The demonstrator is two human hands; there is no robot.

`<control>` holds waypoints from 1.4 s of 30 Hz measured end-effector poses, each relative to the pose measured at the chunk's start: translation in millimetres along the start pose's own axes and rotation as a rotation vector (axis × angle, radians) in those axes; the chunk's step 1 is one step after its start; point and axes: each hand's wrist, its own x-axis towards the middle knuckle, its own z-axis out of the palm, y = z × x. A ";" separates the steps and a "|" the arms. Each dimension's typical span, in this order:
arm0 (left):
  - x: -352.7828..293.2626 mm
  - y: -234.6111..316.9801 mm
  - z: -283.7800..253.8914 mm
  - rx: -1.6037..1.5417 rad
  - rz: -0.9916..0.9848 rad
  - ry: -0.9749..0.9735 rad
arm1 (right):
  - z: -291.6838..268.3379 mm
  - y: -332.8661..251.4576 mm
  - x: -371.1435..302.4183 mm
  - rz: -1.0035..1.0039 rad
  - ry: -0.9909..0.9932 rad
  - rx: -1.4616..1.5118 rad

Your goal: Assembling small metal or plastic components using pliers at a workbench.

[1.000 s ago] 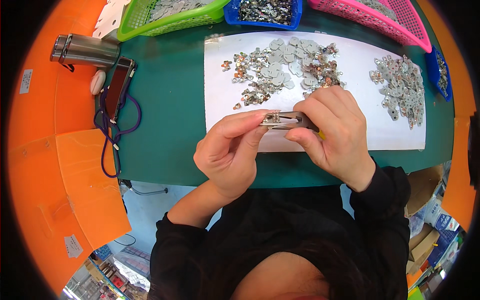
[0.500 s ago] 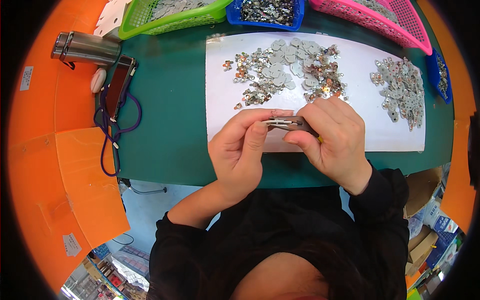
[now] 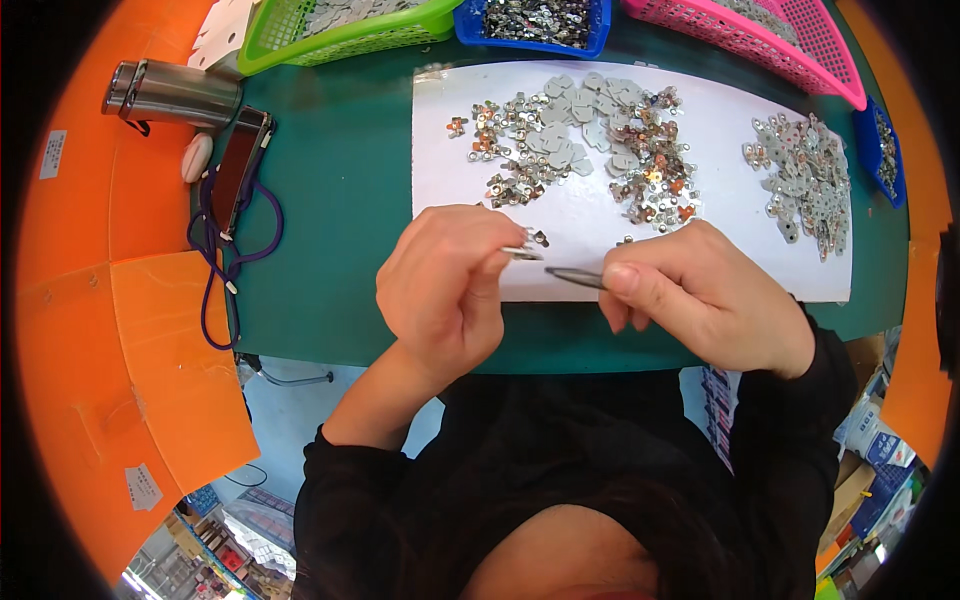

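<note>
Over the near edge of the white board [image 3: 720, 275], my left hand [image 3: 440, 285] is closed, pinching a small metal plate [image 3: 522, 253] between thumb and fingertips. My right hand [image 3: 700, 290] grips a pair of pliers [image 3: 575, 277]; only the dark jaws show, pointing left, and the handles are hidden in the palm. A small gap separates the jaws from the plate. Beyond the hands lie grey flat plates [image 3: 560, 140] with small shiny metal clips [image 3: 650, 180] on both sides. One loose clip [image 3: 541, 238] lies just past my left fingertips.
At right on the board is a heap of metal pieces [image 3: 805, 180]. Green [image 3: 350, 45], blue [image 3: 530, 48] and pink [image 3: 750, 60] baskets line the far edge, with a small blue bin [image 3: 880, 150] at right. A steel flask [image 3: 180, 95] and a corded phone [image 3: 235, 180] lie left.
My hands have moved apart: the pliers came off the piece and shifted right and down, turning in my hand. My left hand drew slightly left with the plate.
</note>
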 end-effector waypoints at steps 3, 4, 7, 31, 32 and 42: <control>7.1 3.3 0.3 0.040 0.096 -0.054 | -6.9 -6.1 3.8 0.046 -0.168 0.094; 6.9 3.5 -0.3 0.044 0.096 -0.054 | -7.4 -6.4 6.0 0.082 -0.175 0.142; 5.3 2.8 -1.5 0.047 0.095 -0.046 | -9.4 -7.2 8.1 0.144 -0.213 0.209; 0.5 7.7 -0.2 0.112 -0.036 -0.106 | 23.0 12.9 5.3 -0.088 0.095 -0.093; 2.8 6.2 -0.3 0.094 -0.056 -0.149 | 19.8 10.1 4.8 -0.068 0.092 -0.142; 25.7 -0.3 -11.5 0.101 0.031 -0.417 | -17.3 -12.5 -2.7 -0.226 0.197 -0.841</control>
